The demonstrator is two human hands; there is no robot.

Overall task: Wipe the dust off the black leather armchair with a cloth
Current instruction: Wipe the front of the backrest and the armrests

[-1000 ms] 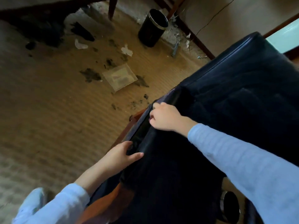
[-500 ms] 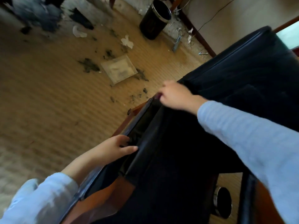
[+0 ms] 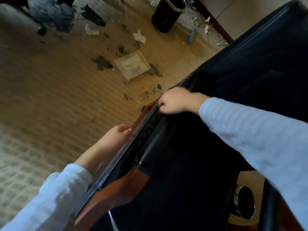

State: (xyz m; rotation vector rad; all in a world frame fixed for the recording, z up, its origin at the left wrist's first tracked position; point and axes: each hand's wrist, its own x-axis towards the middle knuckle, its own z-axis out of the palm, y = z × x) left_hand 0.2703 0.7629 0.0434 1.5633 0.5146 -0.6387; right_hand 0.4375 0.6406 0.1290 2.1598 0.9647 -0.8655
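Observation:
The black leather armchair point(image 3: 258, 64) fills the right side, and its wooden armrest point(image 3: 116, 192) with a black pad runs diagonally through the middle. My right hand point(image 3: 176, 102) is curled into a fist on the far end of the armrest pad, close to the backrest. It grips a dark cloth point(image 3: 172, 88), of which only a sliver shows above the knuckles. My left hand point(image 3: 116, 135) sits lower on the outer side of the armrest, its fingers curled over the edge.
Left of the chair, the patterned carpet holds dark dirt patches, paper scraps point(image 3: 139, 36) and a flat clear box point(image 3: 132, 65). A black waste bin point(image 3: 168, 13) stands at the top by the wall. Another round bin point(image 3: 244, 204) sits at the lower right.
My right hand has slid up the armrest pad toward the backrest. My left hand has shifted from the top of the pad to the armrest's outer edge.

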